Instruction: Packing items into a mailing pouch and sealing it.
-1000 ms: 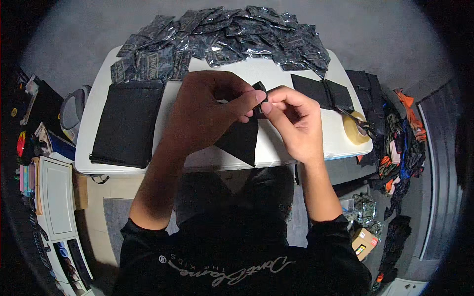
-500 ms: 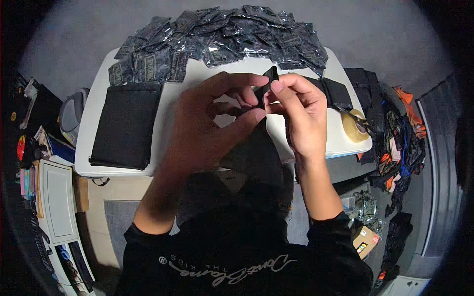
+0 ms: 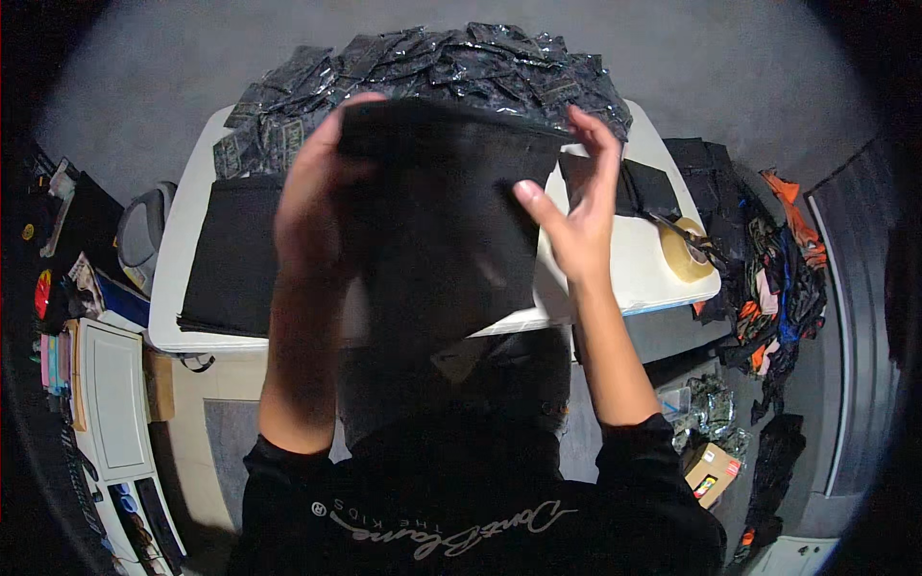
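Note:
A flat black fabric piece [image 3: 442,202] is raised in front of me over the white table, smeared by motion. My left hand [image 3: 312,216] is closed on its left edge, with some fingers hidden behind it. At the opposite side, my right hand [image 3: 583,206] has its thumb and fingers spread apart; the thumb tip lies by the fabric's right edge and the fingertips are near its upper right corner. To the left lies a neat stack of black fabric pieces [image 3: 230,259], partly covered by my left arm.
Along the far side of the white table [image 3: 639,274] is a heap of shiny plastic-wrapped dark packets [image 3: 451,62]. On the right are black folded fabric [image 3: 648,187], a tape roll [image 3: 684,252] and scissors [image 3: 706,240]. A white cabinet [image 3: 115,403] stands at lower left.
The black fabric, pinched narrow between both hands before, is now spread broad and flat toward me. My hands have moved apart, and the right fingers have opened.

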Demonstrator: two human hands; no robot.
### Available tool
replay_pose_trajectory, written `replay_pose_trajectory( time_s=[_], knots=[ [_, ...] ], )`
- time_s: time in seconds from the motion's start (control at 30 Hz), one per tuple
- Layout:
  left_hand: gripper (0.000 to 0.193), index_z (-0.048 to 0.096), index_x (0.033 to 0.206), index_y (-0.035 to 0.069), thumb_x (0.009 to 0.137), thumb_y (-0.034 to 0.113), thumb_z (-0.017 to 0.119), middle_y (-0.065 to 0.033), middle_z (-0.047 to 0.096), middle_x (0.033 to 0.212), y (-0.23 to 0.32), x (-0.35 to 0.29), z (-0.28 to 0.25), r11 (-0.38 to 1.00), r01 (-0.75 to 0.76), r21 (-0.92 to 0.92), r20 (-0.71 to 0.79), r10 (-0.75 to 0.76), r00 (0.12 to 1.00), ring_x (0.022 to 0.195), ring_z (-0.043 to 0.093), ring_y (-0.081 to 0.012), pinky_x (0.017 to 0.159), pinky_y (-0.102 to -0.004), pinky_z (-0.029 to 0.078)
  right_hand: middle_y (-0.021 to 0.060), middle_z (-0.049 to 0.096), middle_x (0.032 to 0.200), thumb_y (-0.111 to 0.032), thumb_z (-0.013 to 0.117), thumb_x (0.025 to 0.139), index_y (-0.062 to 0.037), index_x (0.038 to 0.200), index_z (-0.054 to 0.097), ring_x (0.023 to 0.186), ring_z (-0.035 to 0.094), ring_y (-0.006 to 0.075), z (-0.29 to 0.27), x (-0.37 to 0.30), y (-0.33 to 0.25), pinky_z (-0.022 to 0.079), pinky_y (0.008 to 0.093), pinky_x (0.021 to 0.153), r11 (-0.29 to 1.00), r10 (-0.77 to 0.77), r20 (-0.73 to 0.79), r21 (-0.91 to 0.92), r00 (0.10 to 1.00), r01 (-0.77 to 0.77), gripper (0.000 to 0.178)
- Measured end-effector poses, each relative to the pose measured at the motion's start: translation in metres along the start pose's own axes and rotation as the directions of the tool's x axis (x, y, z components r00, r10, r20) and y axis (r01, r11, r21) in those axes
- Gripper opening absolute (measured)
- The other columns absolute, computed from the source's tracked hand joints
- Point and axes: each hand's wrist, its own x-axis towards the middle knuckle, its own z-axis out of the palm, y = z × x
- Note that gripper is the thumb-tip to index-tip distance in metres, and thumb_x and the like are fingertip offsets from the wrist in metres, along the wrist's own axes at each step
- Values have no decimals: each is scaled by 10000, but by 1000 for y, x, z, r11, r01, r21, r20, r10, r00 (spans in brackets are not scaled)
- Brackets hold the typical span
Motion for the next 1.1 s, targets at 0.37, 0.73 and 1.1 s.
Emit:
replay_pose_trajectory(
  time_s=[0.37, 0.73, 1.1],
  knots=[
    [446, 553, 1331, -4, 894, -91, 526, -125, 719, 1161, -46, 24, -110, 988, -6, 154, -113, 23, 993, 983, 706, -159, 923, -303, 559, 50, 643, 732, -64, 601, 1002, -37, 889, 602, 680, 671, 153, 5, -24, -14, 585, 299, 685, 623, 415, 468, 479, 780, -619, 116],
    [389, 601, 1305, -7, 951, 120, 502, -110, 703, 1127, -42, 27, -83, 980, 188, -64, -259, -199, 945, 1022, 687, -206, 929, -306, 536, 169, 504, 1412, -228, 824, 906, -5, 1466, 410, 1316, 507, 220, 27, -53, 52, 418, 344, 1105, 648, 581, 329, 367, 745, -667, 730],
    [261, 596, 1117, 33, 896, 8, 734, -45, 621, 963, -73, 8, -97, 778, -211, 592, -246, 423, 872, 859, 606, -102, 786, -254, 542, 99, 623, 1247, 50, 727, 855, 2, 867, 568, 1073, 615, 125, 12, -21, -12, 468, 236, 791, 980, 151, 136, 107, 979, -166, 166]
  ],
)
